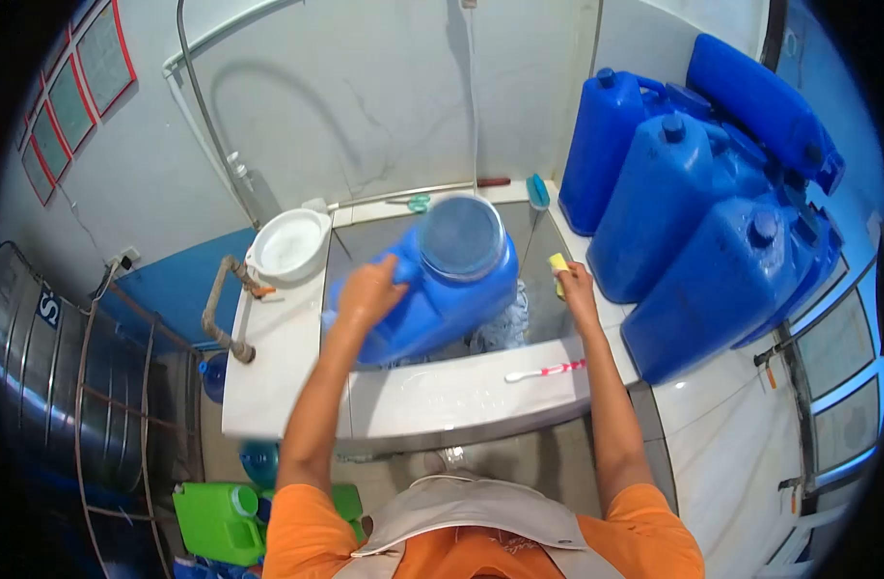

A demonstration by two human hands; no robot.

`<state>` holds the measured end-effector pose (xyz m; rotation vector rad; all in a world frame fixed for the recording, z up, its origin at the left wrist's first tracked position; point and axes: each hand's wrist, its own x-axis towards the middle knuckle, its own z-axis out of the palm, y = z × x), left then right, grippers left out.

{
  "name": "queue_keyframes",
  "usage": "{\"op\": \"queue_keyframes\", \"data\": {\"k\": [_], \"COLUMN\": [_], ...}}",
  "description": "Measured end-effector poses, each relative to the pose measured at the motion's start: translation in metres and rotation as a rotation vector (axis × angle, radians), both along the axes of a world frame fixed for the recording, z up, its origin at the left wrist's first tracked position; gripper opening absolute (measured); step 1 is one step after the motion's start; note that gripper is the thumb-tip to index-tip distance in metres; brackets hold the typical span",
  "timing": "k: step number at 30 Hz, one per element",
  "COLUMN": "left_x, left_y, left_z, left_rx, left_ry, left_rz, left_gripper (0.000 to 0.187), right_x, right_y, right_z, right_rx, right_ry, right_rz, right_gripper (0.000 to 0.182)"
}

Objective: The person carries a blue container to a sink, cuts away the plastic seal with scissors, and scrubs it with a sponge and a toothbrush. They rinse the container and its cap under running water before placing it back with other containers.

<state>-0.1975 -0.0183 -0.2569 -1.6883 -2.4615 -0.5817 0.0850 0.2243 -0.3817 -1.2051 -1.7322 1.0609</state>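
My left hand (371, 291) is closed round the handle of a blue water jug (432, 314), which is tilted over the tiled basin (548, 232). The jug's wide, round top (461, 238) faces up toward me. Over the basin's right side, my right hand (576, 281) grips a yellow sponge (559, 273). Crumpled pale cloth (504, 326) lies in the basin, partly hidden by the jug. On the front ledge, close to my right forearm, rests a red-and-white toothbrush (543, 372).
Several blue jugs (654, 203) stand on the right ledge. A white bowl (289, 243) sits at the left corner by a pipe tap (225, 309). Green scissors (419, 203) and a teal brush (537, 191) lie along the back. A green jug (215, 521) is on the floor.
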Motion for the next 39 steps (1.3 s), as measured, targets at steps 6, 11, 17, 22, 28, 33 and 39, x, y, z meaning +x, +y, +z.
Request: {"op": "queue_keyframes", "data": {"k": [6,11,17,22,28,33,39], "left_x": [-0.020,-0.031,-0.026,-0.034,-0.035,-0.045,-0.082], "left_y": [0.069,0.089,0.097,0.089,0.075,0.066,0.047], "left_z": [-0.088,-0.092,-0.093,-0.099,-0.098,-0.101,-0.118], "left_rx": [-0.005,0.040,0.000,0.061,-0.056,-0.075,-0.077], "left_ry": [-0.114,-0.198,-0.258,-0.296,-0.163,-0.214,-0.308], "left_rz": [-0.172,-0.185,-0.205,-0.260,-0.073,-0.016,0.167], "left_gripper": [0.033,0.033,0.032,0.039,0.052,0.055,0.058], "right_x": [-0.130,-0.176,-0.172,-0.224,-0.245,-0.271,-0.351], "right_y": [-0.022,-0.056,0.009,-0.033,0.004,0.003,0.020], "right_z": [0.094,0.045,0.054,0.054,0.067,0.065,0.097], "right_rx": [0.501,0.960,0.766,0.923,0.813,0.807,0.546], "right_ry": [-0.206,-0.449,-0.538,-0.552,-0.818,-0.791,-0.925], "right_rz": [0.125,0.343,0.148,0.727,0.678,0.941,0.730], "right_gripper": [0.033,0.027,0.025,0.018,0.026,0.035,0.037]}}
